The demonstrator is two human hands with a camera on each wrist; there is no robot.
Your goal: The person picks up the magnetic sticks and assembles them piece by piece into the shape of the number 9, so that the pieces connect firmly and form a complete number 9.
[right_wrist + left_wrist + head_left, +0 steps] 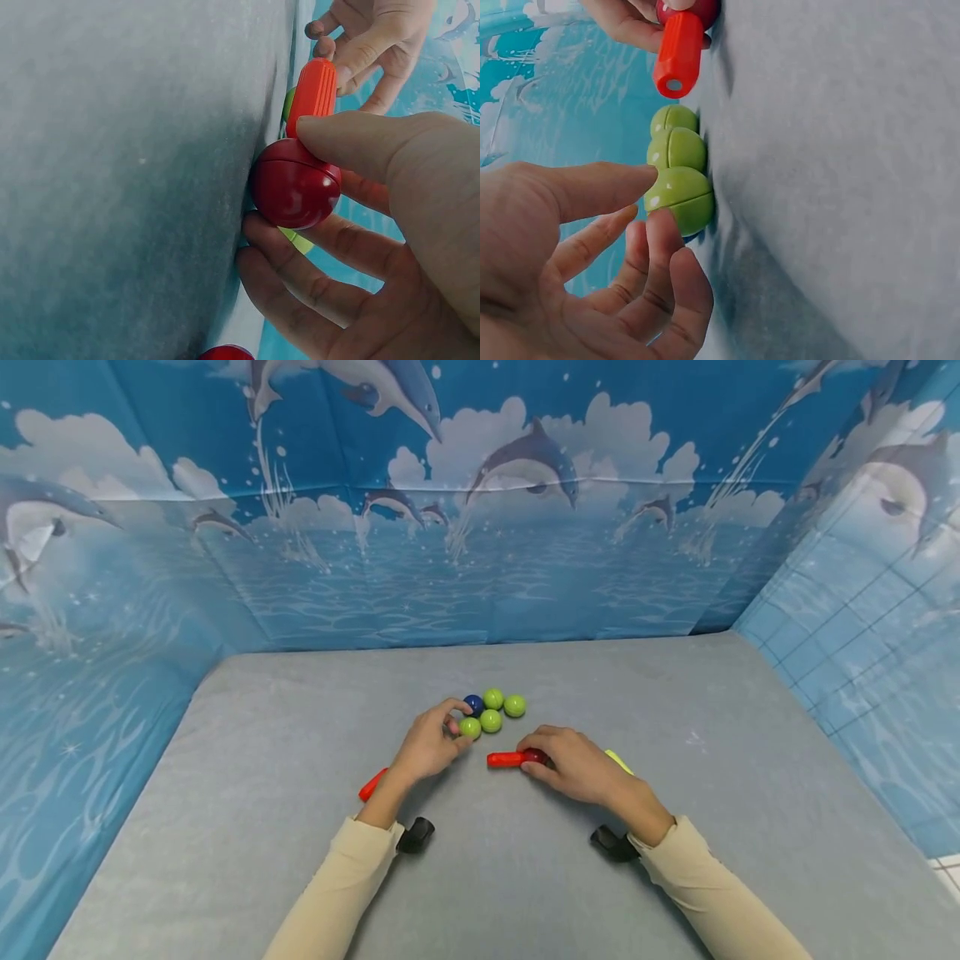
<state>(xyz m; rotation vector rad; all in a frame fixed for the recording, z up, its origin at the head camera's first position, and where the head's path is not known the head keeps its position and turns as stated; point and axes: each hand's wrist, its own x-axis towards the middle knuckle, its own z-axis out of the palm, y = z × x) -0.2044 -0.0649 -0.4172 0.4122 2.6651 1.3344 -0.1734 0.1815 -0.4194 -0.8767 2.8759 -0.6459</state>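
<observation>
My left hand (431, 743) pinches a glossy green ball (681, 201) between thumb and fingertips, at the near left end of a cluster. A dark blue ball (473, 705) lies just behind it, overlapped by my index fingertip in the head view. Several more green balls (491, 721) sit close by. On the right, my right hand (573, 764) grips a dark red ball (295, 184) with thumb and fingers. A short red rod (504, 760) meets that ball and points left; a small silvery dot shows on its end in the left wrist view.
Another red rod (372, 784) lies by my left wrist, partly covered by it. A yellow-green rod (618, 762) shows behind my right hand. A second red ball (226, 353) appears at the right wrist view's lower edge. Dolphin-print curtains (487, 568) border the grey table (300, 702).
</observation>
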